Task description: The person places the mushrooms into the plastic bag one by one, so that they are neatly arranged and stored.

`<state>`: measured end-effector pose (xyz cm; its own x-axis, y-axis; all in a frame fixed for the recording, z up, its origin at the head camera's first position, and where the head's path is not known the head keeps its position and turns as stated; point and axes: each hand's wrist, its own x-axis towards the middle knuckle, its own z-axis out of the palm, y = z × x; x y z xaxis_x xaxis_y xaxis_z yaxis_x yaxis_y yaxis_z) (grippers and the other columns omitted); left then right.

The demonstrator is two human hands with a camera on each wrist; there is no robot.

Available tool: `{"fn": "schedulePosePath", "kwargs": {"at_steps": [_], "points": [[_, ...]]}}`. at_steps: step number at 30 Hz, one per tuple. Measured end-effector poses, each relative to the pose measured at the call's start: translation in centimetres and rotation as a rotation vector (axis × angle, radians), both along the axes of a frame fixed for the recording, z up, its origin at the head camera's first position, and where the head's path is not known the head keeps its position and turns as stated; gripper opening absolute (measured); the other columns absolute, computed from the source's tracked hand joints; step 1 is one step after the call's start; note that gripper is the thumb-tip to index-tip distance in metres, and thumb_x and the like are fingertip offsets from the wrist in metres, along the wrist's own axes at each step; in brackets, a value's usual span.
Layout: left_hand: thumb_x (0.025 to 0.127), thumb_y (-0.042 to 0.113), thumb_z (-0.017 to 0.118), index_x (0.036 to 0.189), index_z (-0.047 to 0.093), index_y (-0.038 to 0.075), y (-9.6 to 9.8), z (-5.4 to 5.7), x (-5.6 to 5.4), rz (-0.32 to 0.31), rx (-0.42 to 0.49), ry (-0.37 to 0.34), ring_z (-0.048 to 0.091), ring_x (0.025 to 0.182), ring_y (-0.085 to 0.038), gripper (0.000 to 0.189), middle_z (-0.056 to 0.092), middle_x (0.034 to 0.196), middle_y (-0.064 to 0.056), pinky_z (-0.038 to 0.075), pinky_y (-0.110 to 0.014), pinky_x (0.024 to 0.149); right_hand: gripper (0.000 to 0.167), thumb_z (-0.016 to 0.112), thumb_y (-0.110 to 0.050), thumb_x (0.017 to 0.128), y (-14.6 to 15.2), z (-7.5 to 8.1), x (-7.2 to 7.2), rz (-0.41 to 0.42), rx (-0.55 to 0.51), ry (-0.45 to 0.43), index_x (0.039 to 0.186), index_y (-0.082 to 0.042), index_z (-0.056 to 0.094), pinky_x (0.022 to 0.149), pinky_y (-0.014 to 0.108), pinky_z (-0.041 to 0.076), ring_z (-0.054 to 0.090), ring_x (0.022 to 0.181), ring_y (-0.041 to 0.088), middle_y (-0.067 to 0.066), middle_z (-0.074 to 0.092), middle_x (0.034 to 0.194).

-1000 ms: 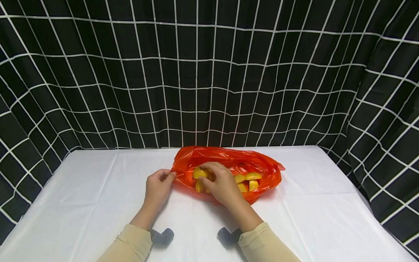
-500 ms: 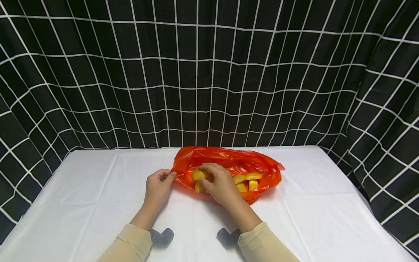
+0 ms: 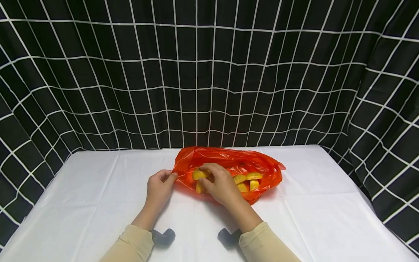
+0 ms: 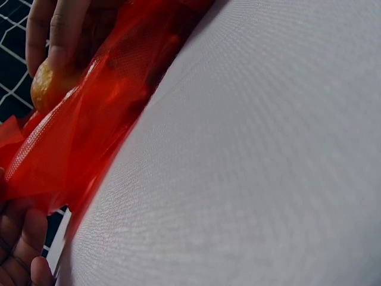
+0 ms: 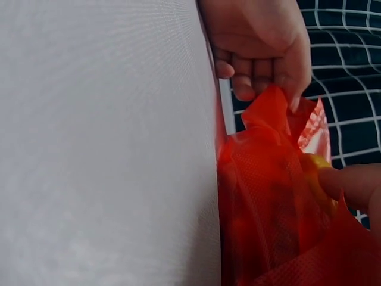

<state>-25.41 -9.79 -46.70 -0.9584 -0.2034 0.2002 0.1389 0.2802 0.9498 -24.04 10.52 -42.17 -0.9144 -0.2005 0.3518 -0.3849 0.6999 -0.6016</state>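
Observation:
An opened red plastic bag lies on the table in the head view, its mouth spread wide. My left hand pinches the bag's left edge between thumb and fingers. Inside the mouth, my right hand holds a yellow mushroom-shaped piece between thumb and fingers. Part of that piece is hidden by the hand. Its bumpy yellow surface shows in the left wrist view. To the right of my right hand, more such yellow pieces sit in the bag. The right wrist view shows the left thumb against the bag's corner.
A white cloth covers the table. Behind it and at the sides hangs a black curtain with a white grid. Dark grey curved pieces sit by both wrists.
The right hand and the yellow piece in it have shifted very slightly left within the bag. My left hand keeps its pinch on the bag's edge.

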Motion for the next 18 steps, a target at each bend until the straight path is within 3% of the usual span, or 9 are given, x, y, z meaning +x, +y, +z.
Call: {"fn": "schedulePosePath", "kwargs": {"at_steps": [18], "points": [[0.092,0.021,0.067,0.091,0.073,0.005,0.0,-0.1,-0.1,-0.007,-0.002,-0.012,0.059,0.08,-0.019,0.018,0.071,0.084,-0.007,0.051,-0.018,0.073,0.032,0.069,-0.016,0.09,-1.6,1.0,-1.1,0.033,0.065,-0.084,0.121,-0.01,0.069,0.103,0.044,0.047,0.06,0.121,0.028,0.008,0.066,0.124]]}}
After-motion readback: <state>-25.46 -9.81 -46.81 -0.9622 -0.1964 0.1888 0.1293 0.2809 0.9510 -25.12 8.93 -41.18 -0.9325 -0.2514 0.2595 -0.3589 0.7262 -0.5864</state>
